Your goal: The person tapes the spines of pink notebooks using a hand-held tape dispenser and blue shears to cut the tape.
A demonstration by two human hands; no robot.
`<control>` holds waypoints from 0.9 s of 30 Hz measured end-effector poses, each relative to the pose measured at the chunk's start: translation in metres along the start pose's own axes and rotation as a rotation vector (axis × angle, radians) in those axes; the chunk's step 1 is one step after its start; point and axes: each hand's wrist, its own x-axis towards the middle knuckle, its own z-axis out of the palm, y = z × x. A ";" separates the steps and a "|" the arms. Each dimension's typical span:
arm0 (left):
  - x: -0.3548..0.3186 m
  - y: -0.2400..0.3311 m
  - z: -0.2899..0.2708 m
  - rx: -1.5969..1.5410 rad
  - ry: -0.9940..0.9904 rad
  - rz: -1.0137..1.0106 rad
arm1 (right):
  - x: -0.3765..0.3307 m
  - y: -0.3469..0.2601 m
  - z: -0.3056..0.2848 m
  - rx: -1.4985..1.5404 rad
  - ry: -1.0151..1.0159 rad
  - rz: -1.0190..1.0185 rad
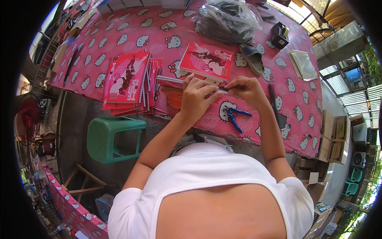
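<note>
Head view: left hand (pixel 197 93) and right hand (pixel 246 89) pinch a small dark piece (pixel 223 89) over the bench (pixel 207 114), blue-handled pliers (pixel 234 116) lying nearer its front edge.

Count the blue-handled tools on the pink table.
1. The blue-handled tool lies on the pink table, nearer the body than the right hand, handles spread. Others could be hidden under the plastic bag.

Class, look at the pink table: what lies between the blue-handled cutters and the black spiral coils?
In the head view, the person's right forearm crosses between the blue-handled cutters and the black spiral coils, above pink patterned tablecloth.
</note>
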 end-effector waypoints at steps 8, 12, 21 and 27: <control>-0.005 0.001 -0.002 -0.011 0.035 0.031 | 0.005 -0.006 -0.015 -0.167 -0.198 -0.120; -0.005 0.002 0.000 0.010 0.023 0.012 | 0.004 -0.012 -0.015 -0.199 -0.208 -0.090; 0.007 0.005 0.000 0.052 0.032 -0.051 | -0.015 -0.005 0.013 -0.360 0.090 -0.045; 0.002 -0.002 -0.001 0.086 0.010 -0.022 | -0.019 -0.010 0.024 -0.523 0.208 -0.160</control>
